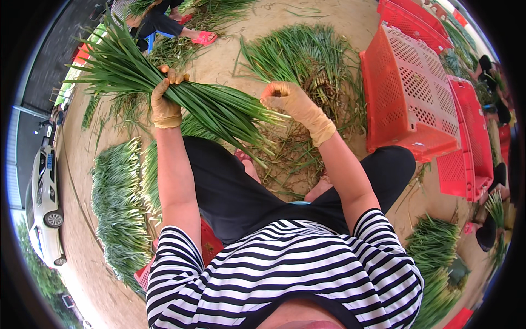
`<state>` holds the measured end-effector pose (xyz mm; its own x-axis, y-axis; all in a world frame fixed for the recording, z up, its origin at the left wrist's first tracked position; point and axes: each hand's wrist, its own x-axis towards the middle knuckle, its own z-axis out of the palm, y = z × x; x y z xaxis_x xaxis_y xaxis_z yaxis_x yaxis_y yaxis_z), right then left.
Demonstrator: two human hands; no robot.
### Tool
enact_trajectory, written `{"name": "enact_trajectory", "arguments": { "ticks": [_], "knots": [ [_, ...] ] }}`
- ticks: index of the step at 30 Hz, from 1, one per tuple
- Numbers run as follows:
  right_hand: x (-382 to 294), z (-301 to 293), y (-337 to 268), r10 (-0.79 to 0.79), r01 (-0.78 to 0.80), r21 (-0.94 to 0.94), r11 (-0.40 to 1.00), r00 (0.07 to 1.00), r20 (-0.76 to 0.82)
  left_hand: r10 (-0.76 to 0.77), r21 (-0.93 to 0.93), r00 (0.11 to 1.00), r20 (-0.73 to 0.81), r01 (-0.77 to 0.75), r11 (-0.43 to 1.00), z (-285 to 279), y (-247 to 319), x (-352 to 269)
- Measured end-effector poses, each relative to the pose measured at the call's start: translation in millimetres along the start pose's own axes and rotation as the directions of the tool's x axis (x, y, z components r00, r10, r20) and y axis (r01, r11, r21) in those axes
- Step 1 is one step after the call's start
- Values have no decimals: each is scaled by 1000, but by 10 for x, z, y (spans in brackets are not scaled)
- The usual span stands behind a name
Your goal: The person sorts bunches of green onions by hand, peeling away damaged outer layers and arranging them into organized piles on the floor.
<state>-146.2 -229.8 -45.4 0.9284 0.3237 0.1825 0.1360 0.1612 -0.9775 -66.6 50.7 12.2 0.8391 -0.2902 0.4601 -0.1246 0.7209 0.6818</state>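
Observation:
My left hand [167,103], in a thin yellowish glove, is closed around the middle of a thick bunch of garlic chives [222,109]. The green leaf tips fan out to the upper left, and the pale stalk ends point to the lower right. At those pale ends is my right hand [294,103], gloved alike, its thumb and fingers curled together. Whether a stem is pinched between its fingertips cannot be made out. Beyond that hand a loose heap of untrimmed chives [300,53] with brown, soiled bases lies on the ground.
Upturned red plastic crates [411,90] stand close by my right knee. Neat rows of chives [119,209] lie at my left, and another pile [433,251] is at the right. Plant scraps [287,158] litter the ground between my feet. Other people sit nearby; a white car [43,205] is parked at far left.

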Motion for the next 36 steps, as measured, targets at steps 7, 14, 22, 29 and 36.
{"name": "enact_trajectory", "arguments": {
  "ticks": [7,14,22,29,36],
  "knots": [
    [-71,-486,-271,-430,222,643,733,884,184,-46,147,993,-112,62,987,173,-84,0],
    [13,67,277,-188,81,-562,823,973,-135,-115,250,917,-381,222,943,483,-410,184],
    [519,165,187,-11,8,-498,867,1000,-4,-288,323,891,-352,404,856,758,-618,422],
    [701,-210,-329,392,-296,-284,912,835,386,-394,251,917,54,370,895,762,-498,517],
    [874,-185,-213,280,-172,-290,942,878,389,-304,197,946,-111,321,927,541,-524,559]
  ]
}}
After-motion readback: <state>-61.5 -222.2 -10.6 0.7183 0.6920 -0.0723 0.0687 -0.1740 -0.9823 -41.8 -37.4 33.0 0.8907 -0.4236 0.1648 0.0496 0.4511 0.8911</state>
